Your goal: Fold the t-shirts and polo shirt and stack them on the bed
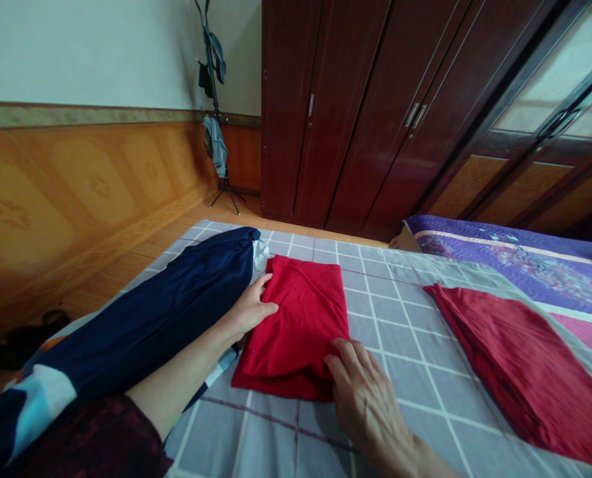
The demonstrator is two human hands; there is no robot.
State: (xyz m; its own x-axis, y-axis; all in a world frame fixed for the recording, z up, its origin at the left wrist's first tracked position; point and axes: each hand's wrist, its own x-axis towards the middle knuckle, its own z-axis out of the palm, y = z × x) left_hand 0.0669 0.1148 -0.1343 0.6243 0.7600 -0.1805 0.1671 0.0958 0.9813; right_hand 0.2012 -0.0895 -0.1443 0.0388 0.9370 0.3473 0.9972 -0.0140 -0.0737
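A folded bright red garment (303, 318) lies flat on the grey checked bedsheet (395, 318). At its upper left edge rests my left hand (250, 307), thumb and fingers apart. My right hand (363, 392) is at the garment's lower right edge, its thumb and fingers bent together on the cloth there; part of the edge lies under the fingertips. Left of the red garment, a long dark navy garment (176, 299) with white and light blue parts stretches beside and beneath my left forearm.
A darker red garment (525, 358) lies at the right. Behind it is a purple floral cover (509, 255). Beyond the bed stand a dark red wardrobe (355, 113) and a coat rack (210, 73) with a cap and clothes. Dark items are on the floor at the left.
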